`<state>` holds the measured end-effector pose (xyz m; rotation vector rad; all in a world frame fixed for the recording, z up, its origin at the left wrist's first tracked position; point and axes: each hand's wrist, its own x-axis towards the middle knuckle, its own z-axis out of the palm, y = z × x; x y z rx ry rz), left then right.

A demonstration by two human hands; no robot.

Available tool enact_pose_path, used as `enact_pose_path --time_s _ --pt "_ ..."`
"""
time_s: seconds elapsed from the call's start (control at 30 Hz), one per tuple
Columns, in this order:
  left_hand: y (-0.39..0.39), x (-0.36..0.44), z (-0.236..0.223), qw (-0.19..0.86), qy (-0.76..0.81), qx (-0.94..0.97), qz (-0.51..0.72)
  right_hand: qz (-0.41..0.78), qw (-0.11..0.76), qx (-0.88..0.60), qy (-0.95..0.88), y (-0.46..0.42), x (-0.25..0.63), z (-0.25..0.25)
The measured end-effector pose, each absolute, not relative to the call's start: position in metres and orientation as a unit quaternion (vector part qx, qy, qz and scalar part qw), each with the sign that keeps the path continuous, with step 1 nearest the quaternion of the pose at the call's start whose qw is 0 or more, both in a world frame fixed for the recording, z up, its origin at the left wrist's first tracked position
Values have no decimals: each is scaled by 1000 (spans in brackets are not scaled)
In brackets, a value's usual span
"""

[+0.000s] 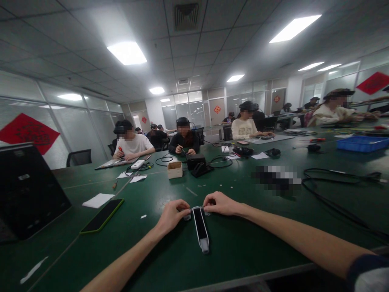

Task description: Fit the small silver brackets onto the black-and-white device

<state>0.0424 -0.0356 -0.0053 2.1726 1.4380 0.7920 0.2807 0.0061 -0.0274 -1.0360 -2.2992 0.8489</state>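
A long, narrow device with a white frame and a black face point(199, 224) lies on the green table in front of me, its grey-white end towards me. At its far end, my left hand point(172, 215) is on the left side, thumb and fingers pinched together. Opposite it, my right hand point(221, 203) pinches at the right side of the same end. Whatever is between either set of fingertips is too small to make out. A small pale, clear-looking piece point(187, 217) is under the left fingertips, and a similar piece point(208, 213) is beneath the right ones.
Left of my hands are a green-edged phone point(102, 215), white paper point(97, 200) and a black computer case point(28, 190). Ahead stand a small cardboard box point(174, 170) and a black device point(199, 165). Black cables point(328, 202) and a blue tray point(363, 143) are right. Several people sit beyond.
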Motion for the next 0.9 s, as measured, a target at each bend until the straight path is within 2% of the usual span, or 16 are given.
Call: enact_pose_path --time_s 0.2,0.63,0.8,0.9 --pt "-33 42 -7 201 514 785 283 312 233 -380 -839 5 279 -24" --pt "-32 37 -6 207 501 795 272 225 211 -376 -874 -2 282 -14" --pt "-29 36 -12 208 500 795 274 76 245 -428 -867 24 297 -22" --pt "-28 36 -14 208 495 797 277 -30 223 -473 -852 46 316 -28"
